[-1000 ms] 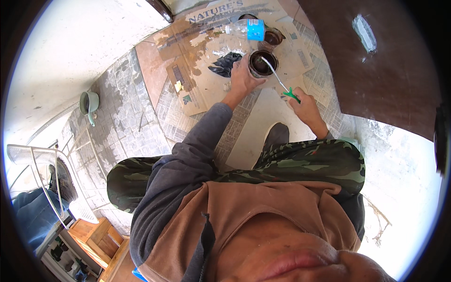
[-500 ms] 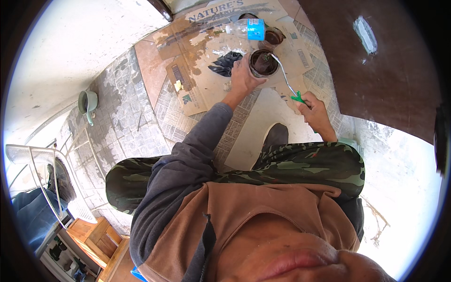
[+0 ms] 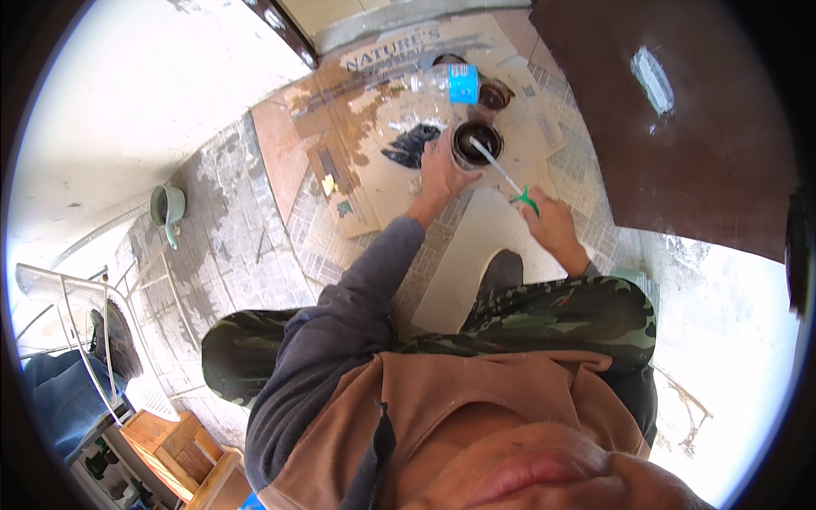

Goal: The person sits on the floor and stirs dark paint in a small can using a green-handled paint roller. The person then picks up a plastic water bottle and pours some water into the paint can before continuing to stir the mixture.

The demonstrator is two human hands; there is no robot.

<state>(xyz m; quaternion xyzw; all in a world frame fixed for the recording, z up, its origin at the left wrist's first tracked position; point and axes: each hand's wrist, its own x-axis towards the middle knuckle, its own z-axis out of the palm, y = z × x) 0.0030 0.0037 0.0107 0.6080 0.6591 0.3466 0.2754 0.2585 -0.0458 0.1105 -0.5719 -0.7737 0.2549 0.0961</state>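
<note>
My left hand [image 3: 440, 174] grips the side of an open round can [image 3: 477, 146] with dark liquid inside, resting on cardboard [image 3: 357, 195]. In my right hand [image 3: 552, 221] is the green handle [image 3: 527, 198] of a tool whose long pale rod [image 3: 501, 168] reaches into the can, its tip partly hidden. A crumpled black plastic piece [image 3: 412, 146] lies left of the can. Behind it a plastic bottle with a blue label [image 3: 461, 84] lies on its side beside another dark-stained container [image 3: 494, 99].
A dark brown board [image 3: 697, 170] with a pale patch is at the right. A white wall [image 3: 144, 76] runs along the left, with a grey-green dipper [image 3: 168, 206] near it. A white metal frame [image 3: 85, 289] and wooden furniture [image 3: 170, 446] are at lower left.
The rod's tip swung to the can's right rim half a second ago and now points back inside. The whole view has shifted slightly; my left hand still holds the can.
</note>
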